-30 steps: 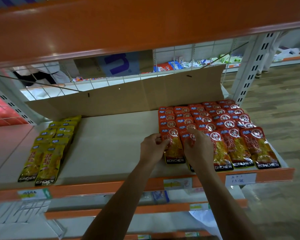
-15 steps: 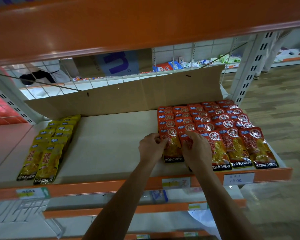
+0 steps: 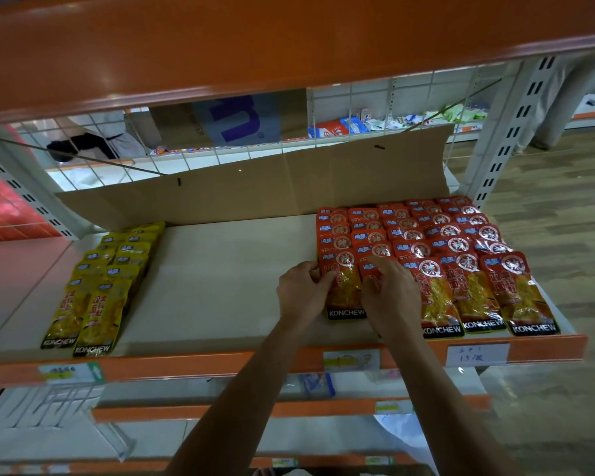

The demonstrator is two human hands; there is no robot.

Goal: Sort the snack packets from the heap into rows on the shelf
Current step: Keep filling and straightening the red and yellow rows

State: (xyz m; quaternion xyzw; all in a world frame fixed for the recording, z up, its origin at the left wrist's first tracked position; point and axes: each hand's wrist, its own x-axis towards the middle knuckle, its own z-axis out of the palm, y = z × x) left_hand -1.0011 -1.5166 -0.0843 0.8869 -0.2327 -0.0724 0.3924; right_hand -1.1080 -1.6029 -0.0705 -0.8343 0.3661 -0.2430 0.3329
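Observation:
Red snack packets (image 3: 468, 255) lie in several overlapping rows on the right of the shelf (image 3: 220, 286). My left hand (image 3: 301, 292) pinches the left edge of the front packet of the leftmost red row (image 3: 346, 293). My right hand (image 3: 390, 297) lies on the front packet of the second red row (image 3: 370, 273), fingers curled on it and covering most of it. Two rows of yellow packets (image 3: 100, 286) sit at the shelf's left. No loose heap is in view.
A cardboard sheet (image 3: 255, 187) stands along the back of the shelf against a wire grid. The orange shelf above (image 3: 255, 46) overhangs. Orange front lip with price tags (image 3: 478, 354). A white upright post (image 3: 505, 132) stands at right. Lower shelves lie below.
Both hands have slid the two front red packets slightly away from me, closer onto their rows. The view has hardly shifted.

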